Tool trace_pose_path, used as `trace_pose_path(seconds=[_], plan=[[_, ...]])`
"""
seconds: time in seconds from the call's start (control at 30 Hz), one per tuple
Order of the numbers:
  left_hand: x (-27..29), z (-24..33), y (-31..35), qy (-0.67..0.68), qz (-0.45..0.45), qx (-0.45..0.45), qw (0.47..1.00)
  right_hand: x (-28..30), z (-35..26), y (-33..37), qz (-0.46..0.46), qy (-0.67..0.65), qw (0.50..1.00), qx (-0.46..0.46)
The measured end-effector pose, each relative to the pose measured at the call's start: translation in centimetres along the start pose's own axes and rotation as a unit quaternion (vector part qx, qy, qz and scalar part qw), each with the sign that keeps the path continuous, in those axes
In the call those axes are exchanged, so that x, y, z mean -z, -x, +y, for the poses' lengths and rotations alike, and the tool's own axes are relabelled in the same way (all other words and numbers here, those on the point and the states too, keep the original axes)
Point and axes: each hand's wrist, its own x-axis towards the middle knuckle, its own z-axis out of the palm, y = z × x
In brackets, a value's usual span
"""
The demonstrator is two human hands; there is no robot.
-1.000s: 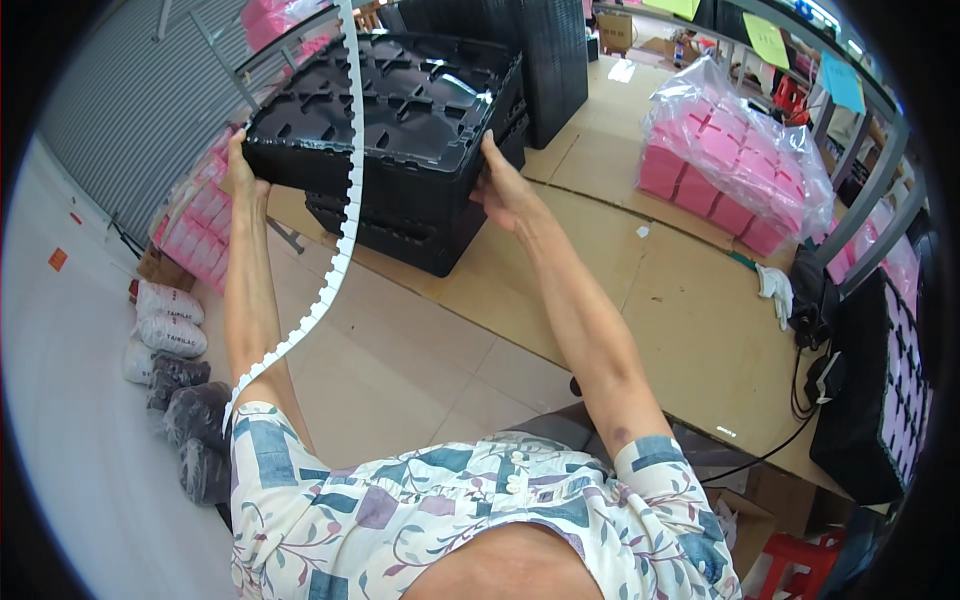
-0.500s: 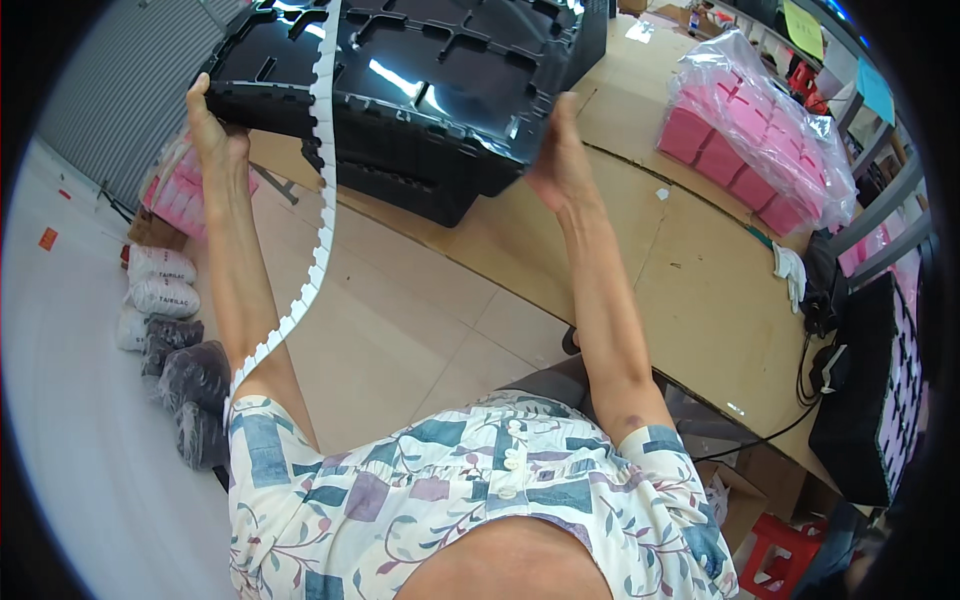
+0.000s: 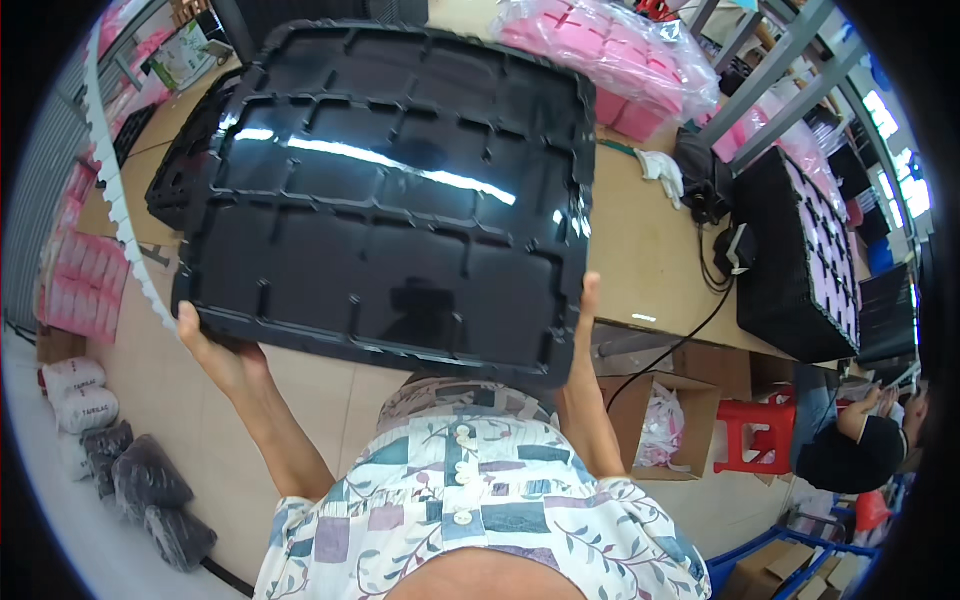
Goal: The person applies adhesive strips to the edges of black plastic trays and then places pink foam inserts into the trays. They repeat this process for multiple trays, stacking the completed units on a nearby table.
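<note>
At the left, a white notched strip (image 3: 116, 205) curves down past clear-wrapped pink bundles (image 3: 85, 285) towards the left hand (image 3: 228, 362), which grips the near left corner of a large, shiny black plastic tray (image 3: 400, 230) with raised ridges, held in front of the body. The right hand (image 3: 583, 350), well apart from the left, clasps the tray's near right side, and farther right a white cloth glove (image 3: 662, 175) and a black box with lilac contents (image 3: 790, 265) rest on the tan tabletop (image 3: 655, 260)

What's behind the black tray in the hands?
Past the left edge of the black tray, part of another black piece shows; past its upper right, plastic-wrapped pink blocks on the brown tabletop. What lies squarely behind it is covered.
</note>
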Motion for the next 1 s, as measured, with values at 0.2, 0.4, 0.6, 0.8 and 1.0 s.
trace_pose_path(seconds=[0.2, 0.4, 0.6, 0.8, 1.0], plan=[[-1.7, -2.2, 4.7, 0.000, -0.038, 0.067, 0.997, 5.7, -1.2, 3.2, 0.092, 0.000, 0.990, 0.103], [-6.0, -6.6, 6.9, 0.029, -0.104, 0.107, 0.988, 10.6, -4.5, 3.2, 0.144, 0.068, 0.976, 0.146], [-6.8, -11.2, 6.4, 0.037, -0.112, 0.153, 0.981, 13.6, -6.0, 0.6, 0.153, 0.128, 0.970, 0.142], [-6.0, -10.7, 5.0, -0.087, -0.196, 0.172, 0.961, 15.2, -8.9, -4.2, 0.154, 0.209, 0.956, 0.139], [-4.9, -4.8, 2.9, -0.516, -0.378, -0.024, 0.768, 16.6, -9.4, -3.9, 0.158, 0.230, 0.950, 0.137]])
